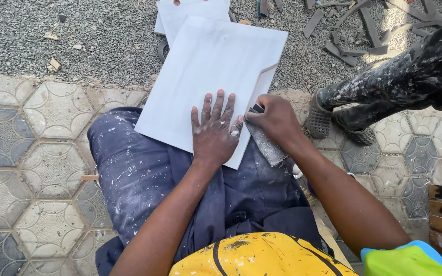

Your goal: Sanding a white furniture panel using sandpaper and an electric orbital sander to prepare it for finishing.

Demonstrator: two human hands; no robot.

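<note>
We see a white panel resting across the person's lap, its near end on the dusty dark blue trousers and its far end reaching out over the grey gravel. The left hand lies flat on the near right part of the panel, fingers spread and pressing down, gripping nothing. Just to its right, the right hand is closed around a grey strip of sandpaper, holding it against the panel's right edge (the strip's near end hangs down past the hand). A second white panel lies on the gravel beyond, partly under the first. Far right, grey offcut strips lie scattered on the gravel. At right, another person's paint-spattered leg and sandals stand on the patterned paving tiles.
</note>
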